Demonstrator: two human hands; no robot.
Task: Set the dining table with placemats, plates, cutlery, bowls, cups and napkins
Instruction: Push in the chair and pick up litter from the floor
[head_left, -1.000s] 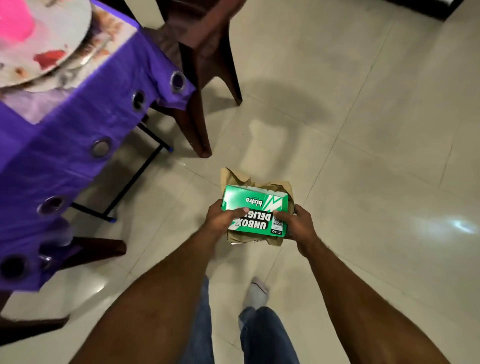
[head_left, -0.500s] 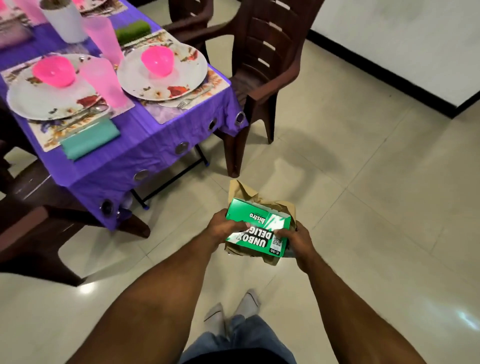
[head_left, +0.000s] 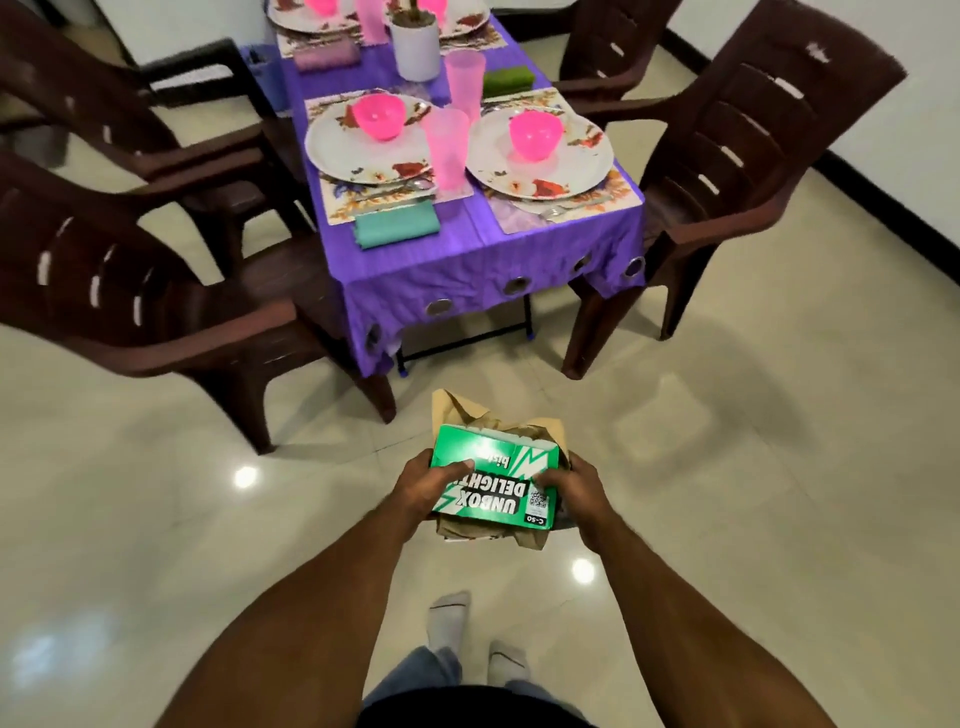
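My left hand (head_left: 422, 486): curled round the left end of the green box (head_left: 493, 475), thumb lying across its top face.
My right hand (head_left: 574, 491): grips the right end, thumb on top; the other fingers are hidden under the box.
Green box: held level above the floor, short of the table's near edge, with crumpled brown paper (head_left: 470, 415) bunched under and behind it.
Table (head_left: 488, 260): ahead of me under a purple cloth; two near plates (head_left: 540, 156), each holding a pink bowl (head_left: 535, 136), sit on placemats (head_left: 618, 195).
Pink cups (head_left: 445, 148): two stand upright between the plates.
Teal napkin (head_left: 397, 224): lies near the left placemat's front edge.
Cutlery: blurred, perhaps a fork by the right plate.
Chairs (head_left: 727, 171): brown, on both sides.
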